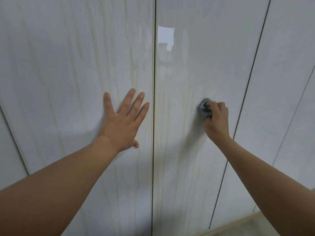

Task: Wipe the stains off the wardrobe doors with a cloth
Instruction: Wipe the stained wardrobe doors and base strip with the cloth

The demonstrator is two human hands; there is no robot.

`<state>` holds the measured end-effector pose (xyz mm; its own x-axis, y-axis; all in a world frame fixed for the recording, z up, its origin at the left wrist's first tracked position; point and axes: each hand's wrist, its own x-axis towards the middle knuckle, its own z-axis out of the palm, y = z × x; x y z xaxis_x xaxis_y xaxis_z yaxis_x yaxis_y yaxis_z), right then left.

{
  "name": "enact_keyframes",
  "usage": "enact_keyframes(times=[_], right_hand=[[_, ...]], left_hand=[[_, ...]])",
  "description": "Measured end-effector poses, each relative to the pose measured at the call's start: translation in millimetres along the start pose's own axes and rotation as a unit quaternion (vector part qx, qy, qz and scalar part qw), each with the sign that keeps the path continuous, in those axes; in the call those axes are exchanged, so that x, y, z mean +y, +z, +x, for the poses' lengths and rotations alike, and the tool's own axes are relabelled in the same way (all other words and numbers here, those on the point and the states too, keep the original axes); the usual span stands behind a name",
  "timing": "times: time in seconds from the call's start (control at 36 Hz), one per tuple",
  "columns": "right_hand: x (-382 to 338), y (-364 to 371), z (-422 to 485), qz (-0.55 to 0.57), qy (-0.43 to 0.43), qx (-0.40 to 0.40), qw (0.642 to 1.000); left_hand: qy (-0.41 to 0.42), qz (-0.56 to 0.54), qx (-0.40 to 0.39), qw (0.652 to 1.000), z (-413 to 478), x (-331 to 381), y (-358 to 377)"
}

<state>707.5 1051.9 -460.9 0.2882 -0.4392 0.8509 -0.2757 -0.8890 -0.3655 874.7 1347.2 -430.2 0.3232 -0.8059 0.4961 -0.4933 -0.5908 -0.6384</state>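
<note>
Two glossy white wardrobe doors fill the view, split by a vertical gap at the centre. Yellowish drip streaks (134, 68) run down the left door (59, 65) and also mark the right door (196, 57) below mid-height. My left hand (124, 120) presses flat on the left door with fingers spread, just left of the gap. My right hand (216, 120) grips a small bunched blue-grey cloth (204, 108) and holds it against the right door, to the right of the streaks.
Further door panels stand at the far right (286, 82) and far left (10, 150), each set off by a dark seam. A strip of light wooden floor (252, 225) shows at the bottom right. A window reflection sits near the top of the right door.
</note>
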Motion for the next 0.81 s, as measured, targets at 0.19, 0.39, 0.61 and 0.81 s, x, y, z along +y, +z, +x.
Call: enact_keyframes(times=[0.19,0.39,0.61,0.81], right_hand=[[26,9,-73,-0.028,-0.071,-0.155,0.985],[9,-11,-23,0.038,0.06,0.026,0.997],[16,24,-71,-0.01,-0.008,-0.033,0.999],[12,4,-59,0.07,0.103,-0.02,0.992]], left_hand=[[-0.001,-0.002,-0.003,1.0,0,0,0],[0.0,-0.003,-0.009,1.0,0,0,-1],[0.002,-0.004,-0.007,1.0,0,0,1],[0.005,-0.014,-0.008,1.0,1,0,3]])
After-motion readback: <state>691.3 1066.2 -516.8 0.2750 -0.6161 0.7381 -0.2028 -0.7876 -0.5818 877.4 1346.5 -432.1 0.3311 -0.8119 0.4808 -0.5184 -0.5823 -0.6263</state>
